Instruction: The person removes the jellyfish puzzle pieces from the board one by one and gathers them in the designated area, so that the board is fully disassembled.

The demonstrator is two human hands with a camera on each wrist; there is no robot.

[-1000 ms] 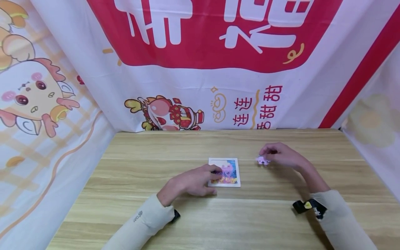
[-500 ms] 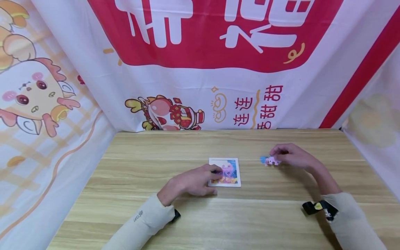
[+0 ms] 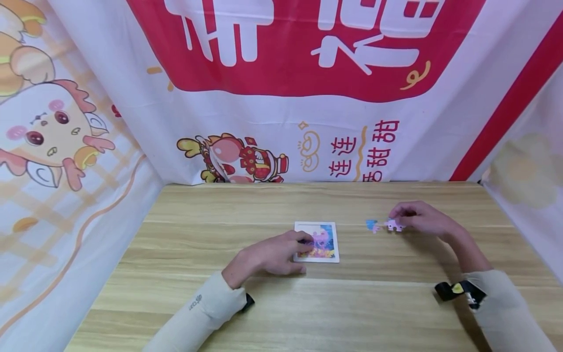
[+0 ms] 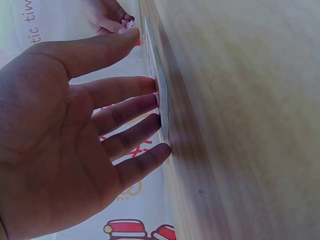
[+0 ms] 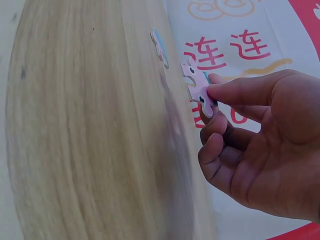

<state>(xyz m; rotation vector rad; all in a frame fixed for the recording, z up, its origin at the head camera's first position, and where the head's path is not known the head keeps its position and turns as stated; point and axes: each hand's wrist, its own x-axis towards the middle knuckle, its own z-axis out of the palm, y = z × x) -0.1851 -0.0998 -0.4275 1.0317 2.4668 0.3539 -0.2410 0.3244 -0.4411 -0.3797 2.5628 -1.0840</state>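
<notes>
A small square puzzle board (image 3: 317,241) with a colourful picture lies in the middle of the wooden table (image 3: 220,303). My left hand (image 3: 272,254) rests on the board's left side with straight fingers touching it (image 4: 150,107). To the right, my right hand (image 3: 420,219) pinches a pink puzzle piece (image 3: 393,225) between thumb and forefinger, held just above the table (image 5: 199,92). A small blue puzzle piece (image 3: 372,225) lies on the table just left of the pink one (image 5: 159,46).
Printed red and white banners (image 3: 308,73) wall in the table at the back and on both sides. Both forearms wear pale sleeves, and a black strap (image 3: 457,291) sits at the right wrist.
My right hand has drawn to the right with the pink piece, leaving the blue piece on the table. The left hand has stayed on the board.
</notes>
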